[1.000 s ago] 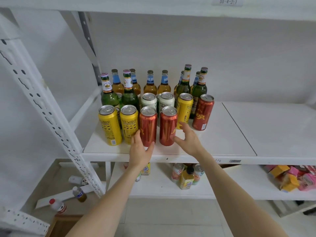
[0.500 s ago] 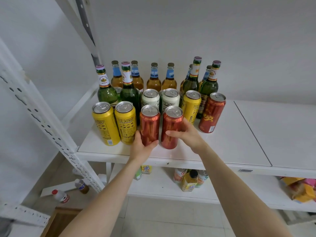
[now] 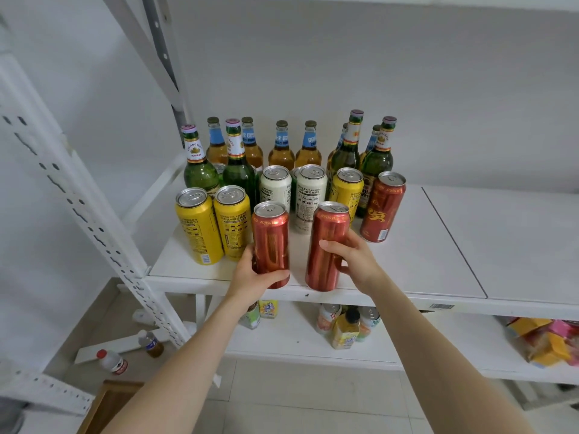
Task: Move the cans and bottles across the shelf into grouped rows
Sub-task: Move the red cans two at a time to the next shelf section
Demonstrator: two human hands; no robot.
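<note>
My left hand point(image 3: 255, 277) grips a red can point(image 3: 271, 236) near the shelf's front edge. My right hand point(image 3: 354, 261) grips a second red can point(image 3: 327, 242), tilted slightly and pulled out over that edge. Left of them stand two yellow cans point(image 3: 216, 223). Behind are two white cans point(image 3: 293, 189), a third yellow can point(image 3: 347, 189) and a third red can point(image 3: 382, 208). Green bottles point(image 3: 200, 170) and amber bottles point(image 3: 282, 148) fill the back of the white shelf point(image 3: 423, 261).
The shelf's right half point(image 3: 507, 239) is bare. A perforated white upright point(image 3: 81, 211) slants down on the left. The lower shelf holds small drinks point(image 3: 344, 324) and coloured packets point(image 3: 551, 343). Two bottles point(image 3: 112, 361) lie on the floor.
Both hands have closed on the two front red cans and drawn them forward, away from the group and apart from each other. The camera has shifted closer.
</note>
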